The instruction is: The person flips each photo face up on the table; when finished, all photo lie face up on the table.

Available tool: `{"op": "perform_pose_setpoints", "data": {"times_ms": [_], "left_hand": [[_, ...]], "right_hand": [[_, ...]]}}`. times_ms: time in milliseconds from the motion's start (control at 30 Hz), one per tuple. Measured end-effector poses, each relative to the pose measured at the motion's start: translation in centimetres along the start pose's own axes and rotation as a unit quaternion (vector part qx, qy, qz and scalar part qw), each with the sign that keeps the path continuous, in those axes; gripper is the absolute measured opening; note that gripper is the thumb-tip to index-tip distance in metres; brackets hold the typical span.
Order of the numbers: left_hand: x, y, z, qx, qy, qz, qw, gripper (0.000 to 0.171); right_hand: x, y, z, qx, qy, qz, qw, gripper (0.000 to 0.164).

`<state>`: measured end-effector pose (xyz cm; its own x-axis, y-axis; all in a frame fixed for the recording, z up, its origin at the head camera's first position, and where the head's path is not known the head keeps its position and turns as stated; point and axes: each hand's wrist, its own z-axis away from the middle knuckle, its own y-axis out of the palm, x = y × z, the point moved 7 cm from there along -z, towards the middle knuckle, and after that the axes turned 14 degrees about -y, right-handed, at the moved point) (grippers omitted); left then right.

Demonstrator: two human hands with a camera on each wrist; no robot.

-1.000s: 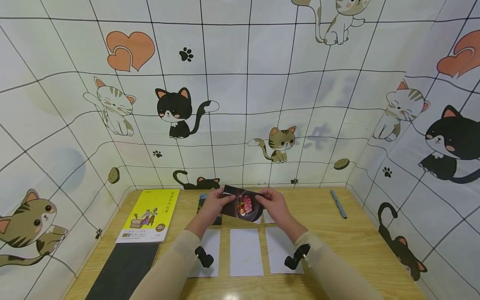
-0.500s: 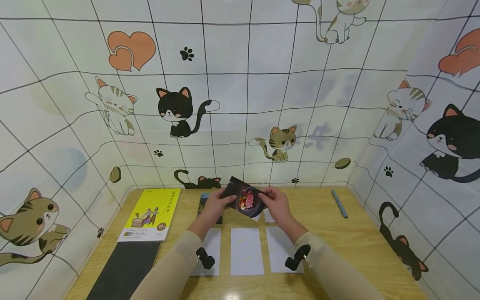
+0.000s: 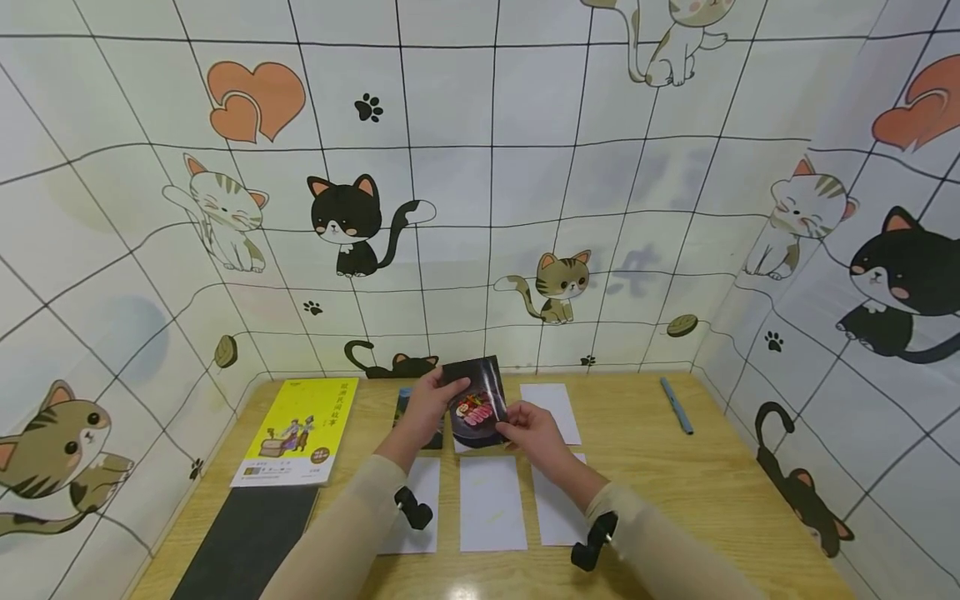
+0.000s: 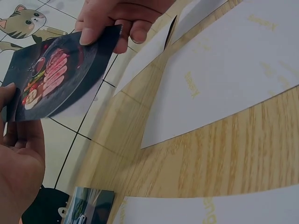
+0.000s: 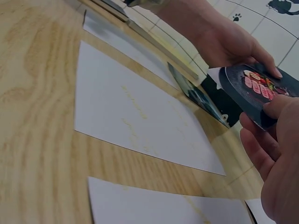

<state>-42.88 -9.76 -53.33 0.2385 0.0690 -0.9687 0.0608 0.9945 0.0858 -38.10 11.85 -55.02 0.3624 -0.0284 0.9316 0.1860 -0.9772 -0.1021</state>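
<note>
A dark photo print (image 3: 477,392) of sliced pink meat on a round dish is held above the table in both hands. My left hand (image 3: 426,412) grips its left edge, thumb on the picture side. At the lower right corner, my right hand (image 3: 534,435) pinches the print between thumb and fingers. The left wrist view shows the same print (image 4: 56,77) tilted, its picture side in sight. Beneath it, a white strip shows at the lower edge; whether that is another sheet cannot be told. A second dark photo (image 3: 403,407) lies behind my left hand, partly covered.
White sheets lie in a front row: left sheet (image 3: 420,525), middle sheet (image 3: 492,504) and right sheet (image 3: 557,512). Another white sheet (image 3: 553,408) lies behind. A yellow book (image 3: 300,429) rests over a dark board (image 3: 243,542) at left; a blue pen (image 3: 677,407) lies at right.
The photo print has turned from lying sideways to nearly upright. My right hand has moved down and left to its lower corner, bringing the back right sheet into fuller view.
</note>
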Motion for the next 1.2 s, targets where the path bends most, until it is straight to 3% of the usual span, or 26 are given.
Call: {"op": "perform_pose_setpoints", "data": {"times_ms": [167,400,633,733,1000,1200], "left_hand": [[0.0,0.3,-0.1,0.0,0.017,-0.033,0.9993,0.041],[0.5,0.6,-0.1,0.016,0.011,-0.04,0.999,0.031],[0.8,1.1,-0.1,0.037,0.02,-0.077,0.9962,0.028],[1.0,1.1,-0.3,0.041,0.023,-0.093,0.9945,0.031],[0.8,0.0,-0.3,-0.009,0.061,-0.135,0.9889,0.051],[0.7,-0.2,-0.4,-0.003,0.081,-0.18,0.9804,0.065]], "right_hand": [[-0.2,0.8,0.4,0.019,0.004,-0.001,1.0,0.013],[0.2,-0.1,-0.8,-0.005,-0.004,0.022,1.0,0.015],[1.4,-1.0,-2.6,0.021,-0.024,0.029,0.999,0.067],[1.7,-1.1,-2.9,0.036,-0.025,0.026,0.999,0.078],[0.9,-1.5,-3.8,0.026,-0.013,0.038,0.999,0.079],[0.1,-1.9,-4.8,0.023,0.0,0.062,0.998,0.079]]}}
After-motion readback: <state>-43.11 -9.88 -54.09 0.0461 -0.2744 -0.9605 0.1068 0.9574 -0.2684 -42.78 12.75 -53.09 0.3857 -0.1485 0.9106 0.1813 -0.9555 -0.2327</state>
